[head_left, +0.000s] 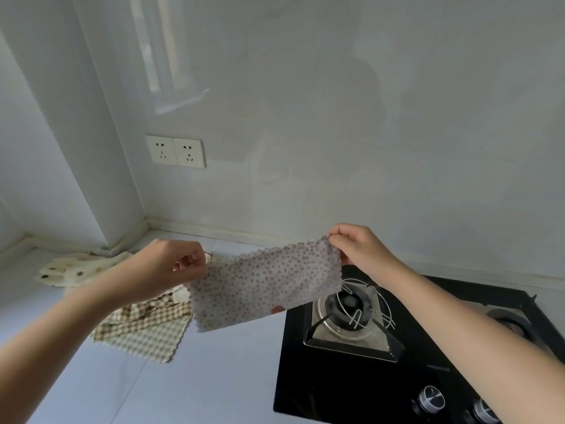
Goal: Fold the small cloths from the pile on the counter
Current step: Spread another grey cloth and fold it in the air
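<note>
A pale grey wall (336, 117) with a double socket (175, 151) runs behind the light counter (214, 377), and a black gas stove (351, 387) sits at the right, its burner (348, 304) under a wire ring and two knobs (431, 397) at the front edge. I am holding a grey dotted cloth (263, 283) up in the air over the counter, stretched between both hands, its right part hanging in front of the burner. My left hand (171, 267) has its fingers curled in, pinching the cloth's upper left corner between thumb and fingertips. My right hand (357, 249) is raised a little higher and pinches the upper right corner the same way, with the other fingers bent. The cloth hangs down from that top edge, slanting lower on the left. Below my left wrist a brown checked cloth (143, 332) lies crumpled on the counter, and further back in the corner lie cream cloths (76, 269) with dark spots
</note>
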The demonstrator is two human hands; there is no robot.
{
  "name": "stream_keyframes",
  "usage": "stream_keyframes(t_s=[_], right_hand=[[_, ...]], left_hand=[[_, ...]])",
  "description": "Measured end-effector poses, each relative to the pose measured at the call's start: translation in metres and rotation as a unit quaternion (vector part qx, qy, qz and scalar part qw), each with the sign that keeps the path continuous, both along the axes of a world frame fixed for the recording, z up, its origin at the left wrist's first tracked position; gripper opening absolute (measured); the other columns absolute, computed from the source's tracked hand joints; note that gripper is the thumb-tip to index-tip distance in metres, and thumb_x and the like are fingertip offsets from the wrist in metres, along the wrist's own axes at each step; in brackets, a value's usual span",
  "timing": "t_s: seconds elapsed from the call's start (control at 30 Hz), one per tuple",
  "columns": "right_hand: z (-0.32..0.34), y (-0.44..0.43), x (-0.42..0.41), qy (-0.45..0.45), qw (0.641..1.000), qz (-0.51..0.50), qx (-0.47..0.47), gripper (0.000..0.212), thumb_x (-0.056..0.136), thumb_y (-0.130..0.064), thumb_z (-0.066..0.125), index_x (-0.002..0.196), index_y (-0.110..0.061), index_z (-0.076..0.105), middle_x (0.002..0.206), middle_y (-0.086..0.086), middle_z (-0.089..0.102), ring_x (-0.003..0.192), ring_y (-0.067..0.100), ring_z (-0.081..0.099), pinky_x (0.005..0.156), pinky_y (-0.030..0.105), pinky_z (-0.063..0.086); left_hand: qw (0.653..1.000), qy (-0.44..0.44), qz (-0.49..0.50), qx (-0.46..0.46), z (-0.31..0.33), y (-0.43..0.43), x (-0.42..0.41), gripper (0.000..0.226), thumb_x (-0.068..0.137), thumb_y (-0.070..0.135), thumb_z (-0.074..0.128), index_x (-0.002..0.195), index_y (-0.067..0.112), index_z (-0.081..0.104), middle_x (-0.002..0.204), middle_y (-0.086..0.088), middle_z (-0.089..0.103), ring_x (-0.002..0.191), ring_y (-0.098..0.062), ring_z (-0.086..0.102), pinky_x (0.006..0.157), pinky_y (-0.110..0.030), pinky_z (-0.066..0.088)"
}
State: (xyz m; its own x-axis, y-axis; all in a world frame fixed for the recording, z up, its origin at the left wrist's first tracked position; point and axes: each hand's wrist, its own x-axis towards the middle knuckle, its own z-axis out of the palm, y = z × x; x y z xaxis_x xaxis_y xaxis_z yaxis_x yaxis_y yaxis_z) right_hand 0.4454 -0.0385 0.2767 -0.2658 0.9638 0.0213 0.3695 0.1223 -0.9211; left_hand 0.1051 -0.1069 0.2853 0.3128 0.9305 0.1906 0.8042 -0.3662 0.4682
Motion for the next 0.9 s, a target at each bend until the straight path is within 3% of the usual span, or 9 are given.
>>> stream_keyframes(t_s=[0.2, 0.27, 0.4, 0.5, 0.57, 0.63, 0.73, 0.8, 0.9], right_hand=[[-0.011, 0.001, -0.009, -0.031, 0.997, -0.061, 0.028, 0.017, 0.088, -0.005, 0.057, 0.074, -0.013, 0.061, 0.068, 0.007, 0.059, 0.067, 0.018, 0.055, 0.070, 0.034, 0.049], [-0.013, 0.006, -0.013, -0.053, 0.995, -0.073, 0.034, 0.014, 0.086, -0.004, 0.057, 0.075, -0.011, 0.061, 0.061, 0.002, 0.058, 0.063, 0.015, 0.054, 0.069, 0.034, 0.049], [-0.017, 0.017, -0.029, -0.136, 0.985, -0.088, 0.064, 0.020, 0.084, 0.000, 0.054, 0.072, -0.015, 0.057, 0.054, -0.005, 0.049, 0.050, 0.006, 0.041, 0.059, 0.019, 0.040], [-0.023, 0.026, -0.040, -0.148, 0.980, -0.111, 0.079, 0.020, 0.085, -0.001, 0.054, 0.070, -0.015, 0.056, 0.057, -0.005, 0.049, 0.047, 0.002, 0.039, 0.050, 0.011, 0.034], [-0.027, 0.032, -0.045, -0.137, 0.978, -0.137, 0.083, 0.019, 0.087, -0.008, 0.056, 0.068, -0.013, 0.055, 0.055, -0.006, 0.049, 0.046, 0.000, 0.039, 0.050, 0.010, 0.035], [-0.032, 0.037, -0.048, -0.130, 0.974, -0.163, 0.087, 0.020, 0.087, -0.013, 0.058, 0.067, -0.008, 0.057, 0.056, -0.004, 0.052, 0.048, 0.000, 0.041, 0.052, 0.010, 0.036], [-0.038, 0.042, -0.053, -0.127, 0.974, -0.169, 0.084, 0.017, 0.087, -0.013, 0.059, 0.074, -0.002, 0.060, 0.063, 0.008, 0.058, 0.058, 0.010, 0.052, 0.060, 0.020, 0.045], [-0.043, 0.045, -0.056, -0.121, 0.976, -0.167, 0.071, 0.012, 0.088, -0.008, 0.056, 0.076, -0.008, 0.059, 0.068, 0.010, 0.061, 0.063, 0.015, 0.055, 0.065, 0.030, 0.050], [-0.052, 0.054, -0.060, -0.063, 0.978, -0.196, 0.019, 0.013, 0.090, -0.004, 0.054, 0.091, -0.016, 0.059, 0.080, 0.003, 0.063, 0.072, 0.015, 0.058, 0.073, 0.034, 0.053]], left_hand=[[0.999, 0.002, -0.009, 0.034, -0.003, 0.015, -0.008, 0.024, 0.085, 0.017, 0.071, 0.067, 0.022, 0.055, 0.053, 0.010, 0.062, 0.049, -0.007, 0.059, 0.050, -0.013, 0.044], [0.999, 0.006, -0.020, 0.036, -0.003, 0.024, -0.015, 0.026, 0.085, 0.016, 0.072, 0.069, 0.026, 0.054, 0.054, 0.010, 0.062, 0.049, -0.008, 0.060, 0.052, -0.023, 0.049], [0.995, 0.082, -0.059, -0.011, -0.003, 0.047, -0.026, 0.017, 0.090, 0.022, 0.066, 0.099, 0.035, 0.060, 0.066, 0.012, 0.064, 0.060, -0.002, 0.062, 0.061, -0.018, 0.049], [0.987, 0.139, -0.084, -0.005, -0.003, 0.066, -0.030, 0.006, 0.090, 0.021, 0.065, 0.089, 0.026, 0.066, 0.076, 0.014, 0.063, 0.078, -0.003, 0.059, 0.066, -0.014, 0.045], [0.993, 0.089, -0.073, 0.002, -0.007, 0.077, -0.035, 0.012, 0.088, 0.017, 0.066, 0.080, 0.027, 0.064, 0.073, 0.015, 0.062, 0.079, -0.001, 0.058, 0.067, -0.014, 0.045], [0.997, -0.056, -0.024, -0.046, -0.014, 0.088, -0.039, 0.015, 0.089, 0.019, 0.063, 0.076, 0.024, 0.059, 0.064, 0.015, 0.060, 0.065, -0.003, 0.056, 0.062, -0.017, 0.043], [0.955, -0.275, 0.060, -0.098, -0.031, 0.098, -0.033, 0.026, 0.086, 0.036, 0.057, 0.078, 0.012, 0.054, 0.063, 0.008, 0.047, 0.062, -0.011, 0.042, 0.061, -0.030, 0.035], [0.942, -0.308, 0.114, -0.071, -0.045, 0.107, -0.025, 0.026, 0.094, 0.030, 0.056, 0.082, 0.008, 0.052, 0.070, 0.001, 0.049, 0.068, -0.015, 0.044, 0.063, -0.034, 0.034], [0.947, -0.265, 0.182, -0.015, -0.061, 0.118, -0.016, 0.022, 0.098, 0.026, 0.052, 0.088, 0.006, 0.050, 0.081, -0.004, 0.058, 0.078, -0.021, 0.053, 0.066, -0.035, 0.035]])
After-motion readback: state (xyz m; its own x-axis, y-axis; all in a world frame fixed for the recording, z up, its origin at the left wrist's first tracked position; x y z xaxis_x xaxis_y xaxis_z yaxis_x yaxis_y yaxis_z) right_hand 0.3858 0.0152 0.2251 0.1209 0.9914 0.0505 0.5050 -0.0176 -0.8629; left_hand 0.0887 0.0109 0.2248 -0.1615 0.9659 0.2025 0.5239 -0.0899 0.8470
